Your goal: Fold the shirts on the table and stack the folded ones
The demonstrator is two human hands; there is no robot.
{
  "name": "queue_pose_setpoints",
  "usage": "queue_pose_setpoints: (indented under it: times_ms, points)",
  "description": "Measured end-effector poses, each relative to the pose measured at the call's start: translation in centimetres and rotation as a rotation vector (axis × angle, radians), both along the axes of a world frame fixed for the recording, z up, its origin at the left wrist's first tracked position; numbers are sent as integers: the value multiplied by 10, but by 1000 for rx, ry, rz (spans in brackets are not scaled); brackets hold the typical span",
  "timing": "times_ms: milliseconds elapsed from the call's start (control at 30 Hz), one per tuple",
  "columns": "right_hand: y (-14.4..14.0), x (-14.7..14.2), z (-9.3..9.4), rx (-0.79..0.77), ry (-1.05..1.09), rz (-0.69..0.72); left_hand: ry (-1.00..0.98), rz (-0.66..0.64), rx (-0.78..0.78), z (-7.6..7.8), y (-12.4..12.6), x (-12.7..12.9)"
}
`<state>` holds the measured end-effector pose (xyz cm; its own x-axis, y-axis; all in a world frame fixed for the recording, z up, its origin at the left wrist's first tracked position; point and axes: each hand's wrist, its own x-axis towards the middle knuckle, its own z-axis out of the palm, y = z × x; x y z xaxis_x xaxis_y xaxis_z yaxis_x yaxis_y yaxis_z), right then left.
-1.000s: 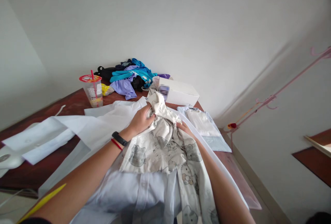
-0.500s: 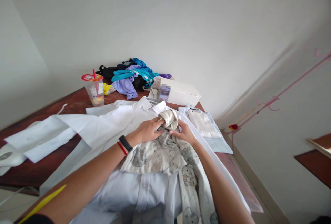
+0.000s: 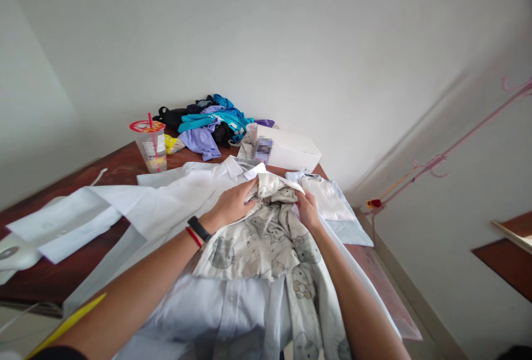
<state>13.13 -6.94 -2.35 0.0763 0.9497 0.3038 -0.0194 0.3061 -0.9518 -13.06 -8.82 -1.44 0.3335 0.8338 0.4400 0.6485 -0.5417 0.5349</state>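
A cream garment with cartoon cat prints [image 3: 266, 238] lies on top of a white shirt [image 3: 166, 199] spread across the dark wooden table [image 3: 124, 163]. My left hand [image 3: 233, 202] grips the garment's upper left edge. My right hand [image 3: 307, 207] pinches its upper right edge. Between the hands the bunched fabric is pulled wide. A pale blue shirt [image 3: 220, 310] covers the garment's near end. My left wrist carries a black band and a red one.
A plastic cup with a red lid and straw [image 3: 150, 147] stands at the back left. A heap of coloured clothes [image 3: 208, 124] and a white box [image 3: 286, 152] lie behind. Folded light shirts [image 3: 332, 205] sit to the right. A pink line [image 3: 457, 138] runs along the right wall.
A second ago my left hand held the bunched garment end raised. It came down onto the white shirt, and now both hands have moved apart, spreading that end sideways.
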Motion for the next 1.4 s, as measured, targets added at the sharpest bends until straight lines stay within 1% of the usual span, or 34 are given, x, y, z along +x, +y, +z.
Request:
queue_pose_setpoints:
  times_ms: [100,167,267,367,433,533,633,700,833,933,1000,1067,1133,1167,1200,1333,1400]
  points:
    - [2,3,5,-18,278,-60,-96,146,-28,6,3,-4]
    - [2,2,8,-17,379,-101,-132,216,-30,9,4,-5]
    - [1,0,10,-46,450,-154,-151,270,-14,11,4,-4]
    - [0,-1,13,-90,460,-143,-165,288,-11,10,5,-4]
    - [0,0,15,-103,469,-133,-170,281,-29,9,6,-4]
    - [4,4,15,-102,510,-124,-153,226,-53,10,5,-4]
    - [10,11,10,-80,531,-186,-118,186,-61,11,4,-4]
    - [14,16,5,-57,486,-248,-87,166,-84,12,2,-5]
    - [17,26,-1,-25,350,-246,-15,137,-205,11,0,-8]
    - [16,30,0,-64,388,-280,9,123,-256,10,-1,-10]
    - [15,32,1,-99,439,-290,-25,76,-280,11,0,-11]
    - [16,33,2,-111,464,-294,-118,5,-314,14,1,-11]
    - [16,33,2,-110,442,-293,-282,-65,-367,19,4,-11]
    - [16,32,2,-105,418,-282,-385,-82,-421,21,5,-11]
    - [16,32,2,-98,389,-262,-500,-89,-499,24,6,-11]
    - [14,30,3,-108,325,-162,-956,-143,-912,35,10,-17]
    - [13,30,3,-148,329,-136,-1102,-201,-1031,37,12,-20]
